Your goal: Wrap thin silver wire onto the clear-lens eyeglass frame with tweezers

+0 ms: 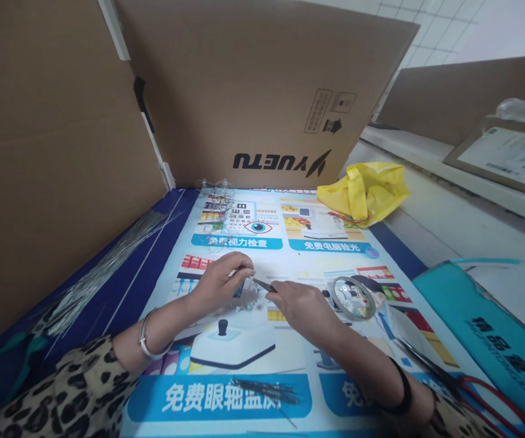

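In the head view, pinches thumb and index finger of the left hand (225,278) together at the upper end of what looks like a small beaded wire piece (249,298), hanging just above the poster sheet (285,266). Grips a slim dark tool (264,285) in the right hand (310,309), fingers closed round it, with the tip pointing at the left fingertips. Reads "YUETU", upside down, on the cardboard panel (244,91) behind; on the sheet, "免费视力检查", "免费电脑验光" and, nearest the body, "免费眼轴监测", partly covered by short dark wires (269,390). Shows "精品童" and a further character on the teal bag (467,304) at right. Lies around the hands: a clear round roll (353,298) beside the right forearm, red-handled scissors (465,383) near the bag, a yellow plastic bag (374,190) beyond, clear wire loops (219,210) at the sheet's far left, a bundle of thin wires (102,274) and green-handled pliers (16,359) further left.
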The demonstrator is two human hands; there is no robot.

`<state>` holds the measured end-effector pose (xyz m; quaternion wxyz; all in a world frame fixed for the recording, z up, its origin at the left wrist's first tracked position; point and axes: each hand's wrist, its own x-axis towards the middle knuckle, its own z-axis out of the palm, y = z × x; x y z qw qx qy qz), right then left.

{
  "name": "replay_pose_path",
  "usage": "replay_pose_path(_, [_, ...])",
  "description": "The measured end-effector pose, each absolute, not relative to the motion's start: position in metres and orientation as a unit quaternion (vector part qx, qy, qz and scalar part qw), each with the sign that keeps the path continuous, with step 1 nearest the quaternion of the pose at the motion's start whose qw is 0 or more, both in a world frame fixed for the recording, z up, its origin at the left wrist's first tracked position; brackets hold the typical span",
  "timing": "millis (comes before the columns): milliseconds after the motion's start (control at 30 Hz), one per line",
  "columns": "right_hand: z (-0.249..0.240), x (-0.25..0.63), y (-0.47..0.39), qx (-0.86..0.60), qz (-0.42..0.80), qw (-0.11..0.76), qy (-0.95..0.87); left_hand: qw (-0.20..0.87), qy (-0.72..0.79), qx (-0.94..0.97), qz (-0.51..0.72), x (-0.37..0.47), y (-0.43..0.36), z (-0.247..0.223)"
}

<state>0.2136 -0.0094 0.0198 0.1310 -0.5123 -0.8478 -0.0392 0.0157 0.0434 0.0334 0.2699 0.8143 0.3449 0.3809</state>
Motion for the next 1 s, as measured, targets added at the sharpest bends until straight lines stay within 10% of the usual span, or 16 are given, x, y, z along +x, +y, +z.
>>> replay_pose_path(1000, [0.036,0.191,-0.017,-0.558,-0.198,0.104,-0.799,0.088,0.352,0.837,0.410,0.022,0.034,0.018])
